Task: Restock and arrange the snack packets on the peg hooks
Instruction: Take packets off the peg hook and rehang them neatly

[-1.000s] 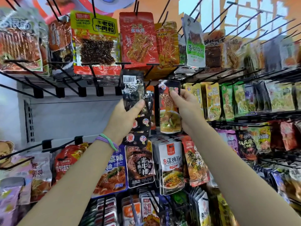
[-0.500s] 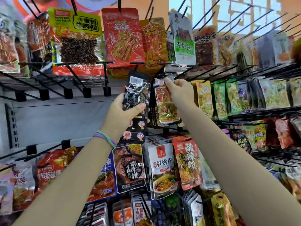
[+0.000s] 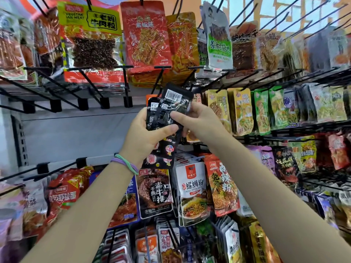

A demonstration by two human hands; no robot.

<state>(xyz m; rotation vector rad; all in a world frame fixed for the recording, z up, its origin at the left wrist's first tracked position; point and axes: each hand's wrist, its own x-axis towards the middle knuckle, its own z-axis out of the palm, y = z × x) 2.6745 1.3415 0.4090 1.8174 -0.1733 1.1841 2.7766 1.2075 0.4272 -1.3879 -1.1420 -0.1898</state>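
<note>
Bare hooks (image 3: pixel 89 88) leave free room left – hanging packets (image 3: pixel 239 111) crowd right.

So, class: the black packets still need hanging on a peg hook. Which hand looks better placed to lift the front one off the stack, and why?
Probably the right hand: it pinches the front black packet, while the left hand grips the remaining stack.

Both arms up, reaching from lower corners toward frame centre. Left hand (image 3: pixel 144 137) raised, back of hand to camera, thumb laid across front of black packets (image 3: pixel 167 114), fingers curled behind. Green and purple bands (image 3: pixel 126 164) round left wrist. Right hand (image 3: pixel 199 120) just beside it at centre, thumb pressed on same packets, pinching top one, fingers tucked behind. Hands nearly touching. Forearms bare, both angled inward and upward.
</note>
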